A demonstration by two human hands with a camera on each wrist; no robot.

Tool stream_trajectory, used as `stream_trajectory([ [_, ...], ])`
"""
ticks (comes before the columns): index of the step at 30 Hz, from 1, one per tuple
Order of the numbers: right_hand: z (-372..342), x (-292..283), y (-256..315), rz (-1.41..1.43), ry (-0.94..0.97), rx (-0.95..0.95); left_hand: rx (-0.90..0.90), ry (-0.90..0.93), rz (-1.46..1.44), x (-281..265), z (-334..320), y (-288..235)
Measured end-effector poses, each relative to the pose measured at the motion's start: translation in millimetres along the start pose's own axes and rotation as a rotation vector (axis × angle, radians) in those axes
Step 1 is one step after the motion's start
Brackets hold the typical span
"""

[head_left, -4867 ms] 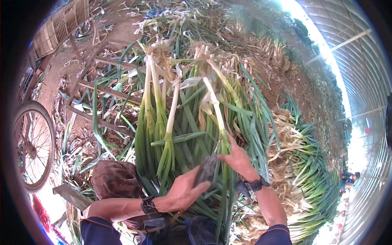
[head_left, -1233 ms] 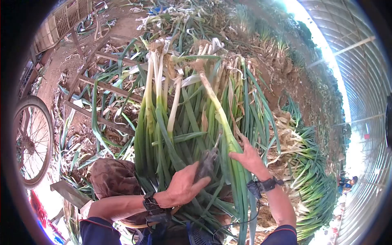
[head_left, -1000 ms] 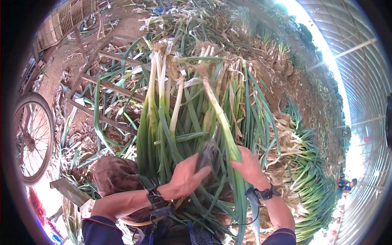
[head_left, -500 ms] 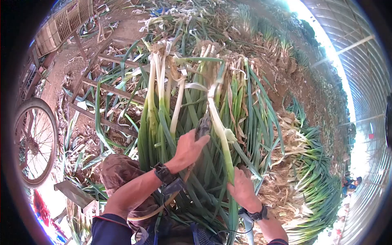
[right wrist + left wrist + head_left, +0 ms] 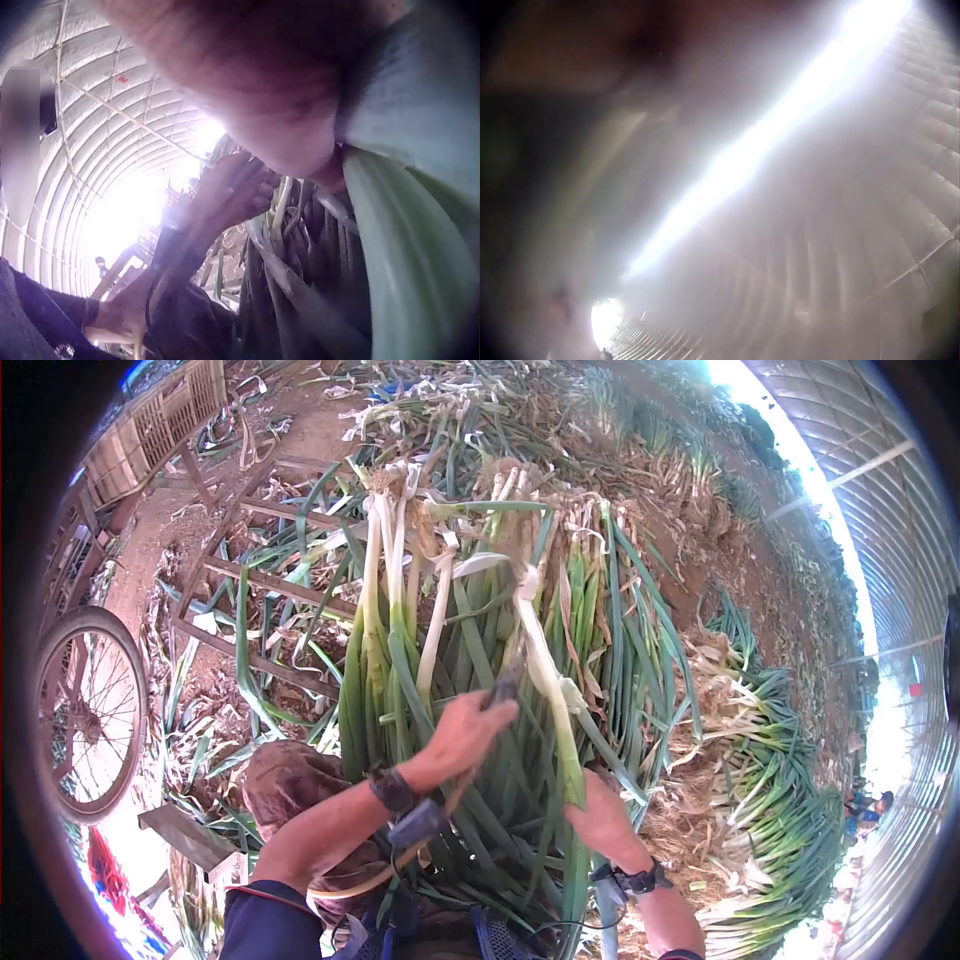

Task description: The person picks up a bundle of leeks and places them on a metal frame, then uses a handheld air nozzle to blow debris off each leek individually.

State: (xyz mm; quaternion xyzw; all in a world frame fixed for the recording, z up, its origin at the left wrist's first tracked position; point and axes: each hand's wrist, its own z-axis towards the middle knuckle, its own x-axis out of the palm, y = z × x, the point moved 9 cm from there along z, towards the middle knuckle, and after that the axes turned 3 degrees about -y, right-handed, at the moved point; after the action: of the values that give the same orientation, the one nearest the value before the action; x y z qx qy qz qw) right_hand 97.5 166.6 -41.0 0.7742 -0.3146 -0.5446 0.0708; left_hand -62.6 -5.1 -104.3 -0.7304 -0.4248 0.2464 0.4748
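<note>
White newly shows along the leek (image 5: 543, 665) in the right grip (image 5: 607, 822), while the left grip (image 5: 463, 736) holds a dark tool (image 5: 509, 684).

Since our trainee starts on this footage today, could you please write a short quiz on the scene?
1. Multiple choice: What stands at the far left of the head view?
A) A bucket
B) A spoked wheel
C) A wheelbarrow full of soil

2. True or false: The right hand grips the long onion stalk by its green part.

3. Fill in the blank: The dark tool is held in the person's ____.

Key: 1. B; 2. True; 3. left hand
</note>
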Motion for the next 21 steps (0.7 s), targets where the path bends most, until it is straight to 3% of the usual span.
stream_trajectory([
  [3, 4, -17, 1, -0.02, -0.065, -0.033, 0.095, 0.056, 0.097, 12, -40, 2],
  [5, 9, -37, 2, 0.101, -0.077, 0.123, 0.216, 0.135, 0.16, 17, -52, 0],
  [8, 20, -97, 52, 0.214, -0.212, 0.107, 0.352, -0.003, 0.204, -2, -34, -17],
  [9, 27, -106, 64, 0.208, -0.213, 0.103, 0.307, 0.097, 0.175, -3, -28, -22],
  [11, 35, -136, 110, 0.359, -0.349, -0.203, 0.273, 0.164, 0.058, -9, -27, -31],
  [12, 39, -140, 127, 0.354, -0.352, -0.206, 0.231, 0.232, -0.054, -10, -26, -35],
  [13, 41, -142, 155, 0.4, -0.356, -0.285, 0.282, 0.152, -0.017, -25, -23, -44],
  [14, 47, -139, 179, 0.447, -0.359, -0.362, 0.221, 0.066, -0.094, -45, -23, -51],
  [16, 70, -117, 208, 0.443, -0.309, -0.376, 0.177, -0.191, -0.167, -95, -29, -67],
  [18, 116, -69, 207, 0.502, -0.228, -0.211, 0.297, -0.518, -0.225, -145, -44, -82],
  [19, 133, -44, 207, 0.415, -0.305, -0.269, 0.374, -0.618, -0.184, -163, -53, -90],
  [21, 162, 26, 208, 0.258, -0.493, -0.455, 0.413, -0.608, -0.065, -174, -57, -97],
])
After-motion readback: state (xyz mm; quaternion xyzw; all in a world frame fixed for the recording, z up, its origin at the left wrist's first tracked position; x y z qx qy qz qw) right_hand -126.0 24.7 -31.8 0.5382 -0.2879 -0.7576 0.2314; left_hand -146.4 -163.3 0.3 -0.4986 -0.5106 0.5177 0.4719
